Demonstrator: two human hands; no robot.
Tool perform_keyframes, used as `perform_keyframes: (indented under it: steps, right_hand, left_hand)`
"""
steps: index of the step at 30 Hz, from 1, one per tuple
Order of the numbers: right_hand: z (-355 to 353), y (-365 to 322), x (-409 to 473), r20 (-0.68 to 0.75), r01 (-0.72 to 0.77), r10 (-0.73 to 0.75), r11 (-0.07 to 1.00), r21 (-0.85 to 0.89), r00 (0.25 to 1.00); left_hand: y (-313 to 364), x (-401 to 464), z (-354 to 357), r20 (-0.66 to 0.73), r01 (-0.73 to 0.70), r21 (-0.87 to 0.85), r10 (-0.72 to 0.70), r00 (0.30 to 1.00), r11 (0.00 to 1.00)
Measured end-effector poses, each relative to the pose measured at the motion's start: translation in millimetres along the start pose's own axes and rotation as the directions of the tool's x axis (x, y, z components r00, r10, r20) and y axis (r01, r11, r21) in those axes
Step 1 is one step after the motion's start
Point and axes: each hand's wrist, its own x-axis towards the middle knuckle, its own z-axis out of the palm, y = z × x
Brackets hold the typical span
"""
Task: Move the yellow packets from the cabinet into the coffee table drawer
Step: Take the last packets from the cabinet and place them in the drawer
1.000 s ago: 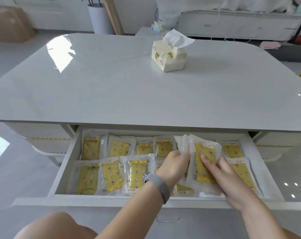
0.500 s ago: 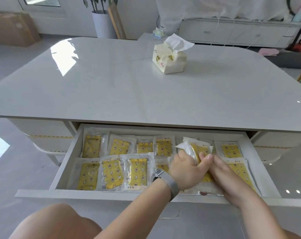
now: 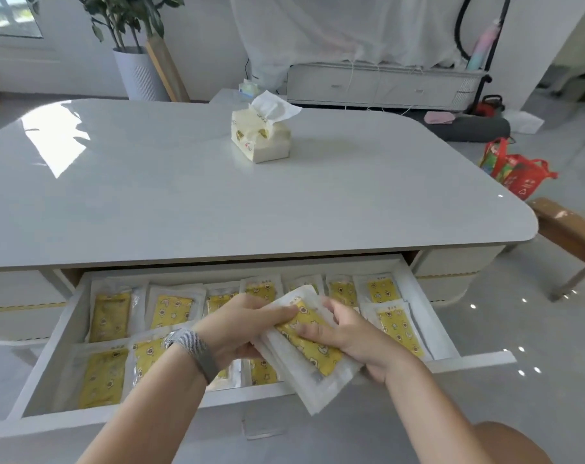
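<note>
The coffee table drawer (image 3: 43, 360) stands pulled open under the white tabletop, and several yellow packets (image 3: 172, 311) lie flat inside it in two rows. Above the drawer's middle, both hands hold a small stack of yellow packets (image 3: 313, 351) in clear wrappers, tilted and overhanging the drawer's front edge. My left hand (image 3: 241, 324), with a grey watch band on its wrist, grips the stack's upper left end. My right hand (image 3: 346, 333) grips the stack from the right, fingers across the top packet. The cabinet is out of view.
A tissue pack (image 3: 261, 137) sits on the white tabletop (image 3: 150, 195). Beyond are a potted plant (image 3: 138, 67), a low white TV cabinet (image 3: 385, 85) and a red bag (image 3: 515, 169) on the floor. A wooden bench (image 3: 572, 236) stands at right.
The view has swung up and to the right. Both hands, which were pressing packets low into the drawer, now hold the stack lifted and tilted over the drawer's front edge.
</note>
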Motion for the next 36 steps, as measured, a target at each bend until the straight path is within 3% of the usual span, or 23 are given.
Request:
perform_keyframes:
  steps: [3,5,7,9,11,15,23,27,36]
  right_hand:
    - [-12.6,5.8,6.4,-0.127,-0.016,0.045,0.976,0.217,0.991]
    - [-25.0,7.7,11.0,-0.113,-0.009,0.062,0.908,0.419,0.992]
    - [-36.4,7.4,17.3,-0.122,-0.039,0.108,0.884,0.465,0.987]
    - [-46.6,4.9,24.7,-0.15,-0.08,0.153,0.911,0.404,0.977]
    - [-56.4,1.8,31.1,-0.142,-0.122,0.174,0.941,0.317,0.974]
    - [-87.3,-4.2,48.6,-0.245,-0.187,0.206,0.977,0.099,0.947]
    - [-123.0,9.0,87.6,-0.612,-0.233,0.077,0.956,-0.179,0.787]
    - [-127.2,15.4,92.3,-0.66,-0.291,-0.029,0.882,-0.37,0.751]
    - [-135.6,24.2,92.3,-0.721,-0.42,-0.035,0.794,-0.441,0.692]
  left_hand:
    - [-1.0,9.4,1.7,-0.077,-0.011,-0.159,-0.001,0.997,0.987]
    - [1.4,17.0,3.8,-0.133,-0.069,-0.269,0.034,0.991,0.961]
    - [6.1,26.0,8.8,-0.17,-0.139,-0.297,0.091,0.981,0.945]
    - [11.8,36.7,16.6,-0.212,-0.191,-0.219,0.145,0.967,0.957]
    - [15.3,49.3,24.2,-0.248,-0.218,-0.03,0.204,0.947,0.975]
    - [13.3,83.4,39.4,-0.18,-0.136,0.324,0.202,0.963,0.936]
    - [21.6,160.4,73.3,-0.134,-0.055,0.448,0.128,0.983,0.892]
    - [10.7,175.9,78.5,-0.173,-0.056,0.579,0.19,0.966,0.813]
    - [7.5,168.5,80.6,-0.14,-0.25,0.496,0.361,0.922,0.831]
